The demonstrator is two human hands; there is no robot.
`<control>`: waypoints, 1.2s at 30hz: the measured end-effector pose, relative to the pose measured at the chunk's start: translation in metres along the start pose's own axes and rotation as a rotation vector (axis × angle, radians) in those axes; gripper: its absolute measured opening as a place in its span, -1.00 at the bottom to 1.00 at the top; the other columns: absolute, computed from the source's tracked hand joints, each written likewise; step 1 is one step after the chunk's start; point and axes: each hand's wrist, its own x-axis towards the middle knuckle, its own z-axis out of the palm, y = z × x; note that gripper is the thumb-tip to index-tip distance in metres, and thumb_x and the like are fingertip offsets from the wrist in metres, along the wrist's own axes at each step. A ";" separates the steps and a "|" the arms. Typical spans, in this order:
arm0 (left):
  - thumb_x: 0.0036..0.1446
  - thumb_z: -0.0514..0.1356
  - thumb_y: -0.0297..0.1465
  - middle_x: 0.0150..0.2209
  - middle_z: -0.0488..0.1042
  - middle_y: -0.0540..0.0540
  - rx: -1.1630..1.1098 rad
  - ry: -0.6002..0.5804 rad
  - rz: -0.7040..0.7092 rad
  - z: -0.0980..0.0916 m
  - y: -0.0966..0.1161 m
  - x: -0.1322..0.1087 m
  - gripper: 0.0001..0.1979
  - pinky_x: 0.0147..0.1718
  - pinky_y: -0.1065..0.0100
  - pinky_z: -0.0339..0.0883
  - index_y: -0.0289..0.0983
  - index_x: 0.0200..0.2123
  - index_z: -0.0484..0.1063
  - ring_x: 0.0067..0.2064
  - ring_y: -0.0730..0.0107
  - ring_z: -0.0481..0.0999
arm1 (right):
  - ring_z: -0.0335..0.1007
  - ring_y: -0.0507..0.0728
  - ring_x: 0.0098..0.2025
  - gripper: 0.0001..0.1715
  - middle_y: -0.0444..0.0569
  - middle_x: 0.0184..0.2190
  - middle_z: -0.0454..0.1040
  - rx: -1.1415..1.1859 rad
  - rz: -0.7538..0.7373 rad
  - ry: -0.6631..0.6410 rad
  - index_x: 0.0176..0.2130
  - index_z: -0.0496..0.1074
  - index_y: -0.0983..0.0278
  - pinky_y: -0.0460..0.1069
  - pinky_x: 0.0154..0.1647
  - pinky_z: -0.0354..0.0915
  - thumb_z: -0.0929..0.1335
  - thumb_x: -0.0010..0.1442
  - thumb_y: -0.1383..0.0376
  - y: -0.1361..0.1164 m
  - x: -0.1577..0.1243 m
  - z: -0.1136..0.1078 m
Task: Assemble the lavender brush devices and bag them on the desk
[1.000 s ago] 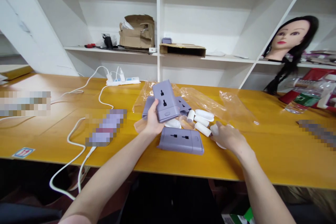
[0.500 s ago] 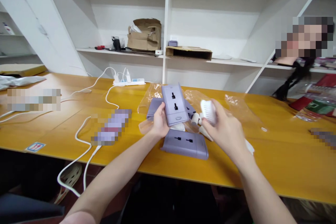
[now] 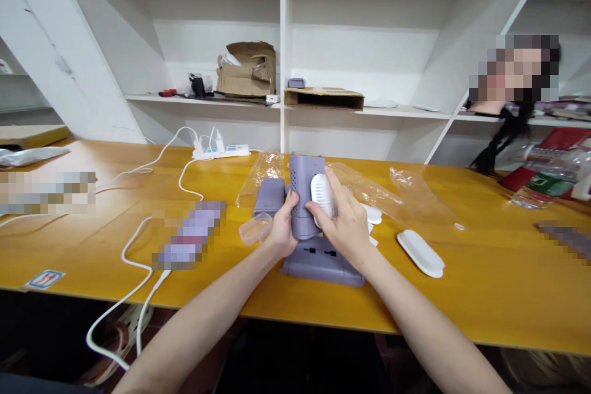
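My left hand (image 3: 281, 234) grips a lavender plastic socket unit (image 3: 302, 197), which stands upright with its perforated side showing. My right hand (image 3: 344, 228) holds a white ribbed oval piece (image 3: 321, 198) against that unit's side. Below both hands, a second lavender socket unit (image 3: 321, 265) lies flat with its outlets up, partly hidden by my wrists. A third lavender unit (image 3: 270, 197) sits just left of the held one. A clear plastic cup (image 3: 255, 228) lies by my left hand. A matching white oval piece (image 3: 420, 252) rests on the table to the right.
The yellow wooden table (image 3: 484, 295) holds crumpled clear plastic bags (image 3: 369, 188) behind my hands. A white power strip (image 3: 220, 151) with white cables (image 3: 138, 252) is on the left. White shelves with a cardboard box (image 3: 246, 71) stand behind.
My right hand has moved left and brought the white piece against the upright unit, which my left hand has turned side-on. A white oval piece now lies on the table to the right.
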 end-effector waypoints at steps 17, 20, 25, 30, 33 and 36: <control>0.00 0.28 -0.29 0.05 0.50 -0.13 0.088 -0.024 0.131 -0.008 -0.016 -0.001 -0.50 0.22 0.17 0.17 -0.24 0.06 0.40 0.21 0.10 0.32 | 0.40 0.23 0.08 -0.39 0.10 0.12 0.40 0.123 0.017 0.090 0.27 0.15 0.23 0.12 0.09 0.33 0.24 0.28 0.17 0.001 -0.003 0.006; 0.05 0.26 -0.22 0.13 0.43 -0.07 0.182 -0.064 0.214 -0.011 -0.022 -0.001 -0.52 0.27 0.25 0.06 -0.17 0.06 0.41 0.29 0.18 0.19 | 0.35 0.24 0.14 -0.38 0.11 0.16 0.35 0.139 0.031 0.138 0.28 0.11 0.24 0.14 0.12 0.31 0.24 0.28 0.19 0.003 -0.003 0.007; 0.12 0.18 -0.13 0.18 0.37 -0.06 0.351 -0.134 0.316 -0.019 -0.029 -0.001 -0.50 0.30 0.29 -0.05 -0.17 0.11 0.37 0.34 0.24 0.07 | 0.32 0.24 0.17 -0.38 0.15 0.18 0.33 0.148 0.036 0.231 0.26 0.10 0.28 0.17 0.14 0.29 0.23 0.27 0.17 0.006 -0.003 0.010; 0.18 0.11 -0.14 0.21 0.34 -0.07 0.476 -0.157 0.363 -0.022 -0.029 -0.002 -0.50 0.32 0.27 -0.13 -0.15 0.16 0.31 0.35 0.26 0.03 | 0.35 0.23 0.14 -0.40 0.16 0.15 0.36 0.132 0.045 0.252 0.24 0.12 0.28 0.14 0.12 0.31 0.23 0.27 0.16 0.003 -0.001 0.008; 0.20 0.10 -0.16 0.21 0.33 -0.07 0.493 -0.166 0.369 -0.022 -0.028 -0.005 -0.52 0.32 0.28 -0.15 -0.14 0.17 0.30 0.35 0.26 0.03 | 0.36 0.23 0.14 -0.41 0.16 0.15 0.37 0.113 0.034 0.258 0.24 0.13 0.30 0.13 0.12 0.31 0.22 0.28 0.17 0.002 0.001 0.006; 0.20 0.11 -0.17 0.20 0.34 -0.06 0.467 -0.168 0.352 -0.021 -0.028 -0.008 -0.53 0.32 0.31 -0.16 -0.13 0.16 0.31 0.35 0.28 0.05 | 0.38 0.22 0.12 -0.42 0.16 0.13 0.38 0.110 0.026 0.268 0.22 0.15 0.31 0.12 0.11 0.32 0.22 0.27 0.18 0.001 0.003 0.004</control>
